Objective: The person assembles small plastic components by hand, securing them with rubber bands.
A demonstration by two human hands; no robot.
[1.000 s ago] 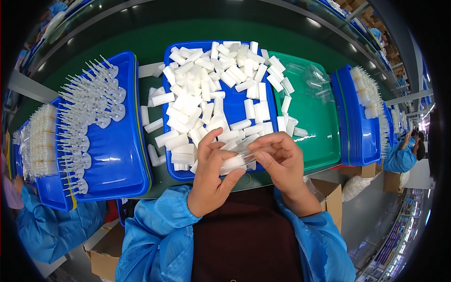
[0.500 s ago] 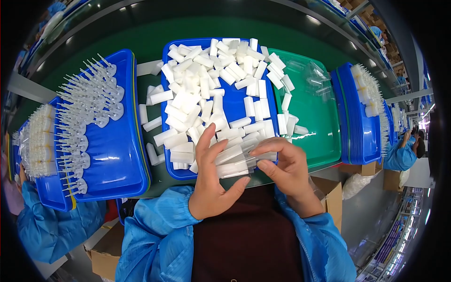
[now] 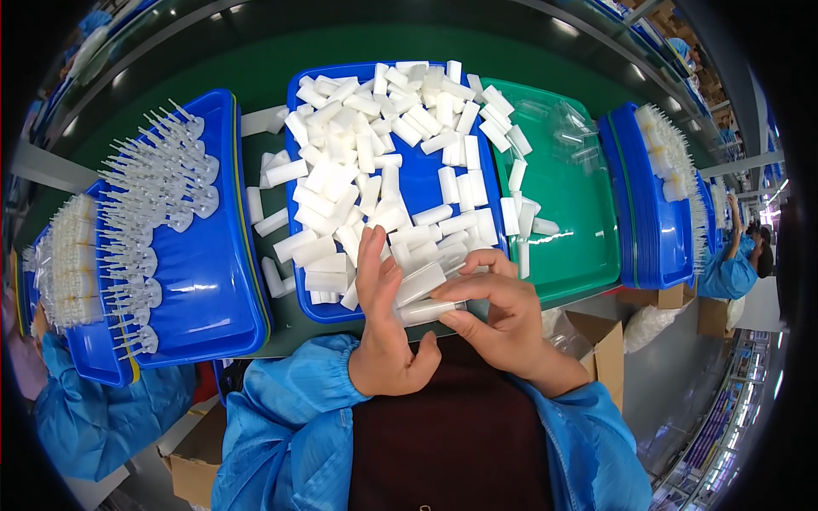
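Note:
Just in front of my body, over the near edge of the blue tray (image 3: 426,183), both hands come together. My right hand (image 3: 503,319) is closed, thumb and fingers pinching a clear plastic sleeve (image 3: 430,312) with a white piece showing inside it. The sleeve's far end touches the palm side of my left hand (image 3: 388,328). That hand is held upright with its fingers stretched and thumb apart, open. Another white block (image 3: 420,283) lies tilted just beyond the sleeve, close to the left fingers. Many loose white blocks (image 3: 336,183) are heaped in the tray behind.
On the right, a green tray (image 3: 567,247) holds clear sleeves (image 3: 575,136) and some white blocks. At left a blue tray (image 3: 200,307) carries rows of white stemmed parts (image 3: 166,170). Stacked blue trays (image 3: 648,247) stand far right. A co-worker's blue sleeve (image 3: 102,409) shows at left.
My right hand has come slightly nearer my body, and its pinched sleeve now points at the left palm. The bunch of clear sleeves and blocks between my hands looks smaller. The left fingers have straightened.

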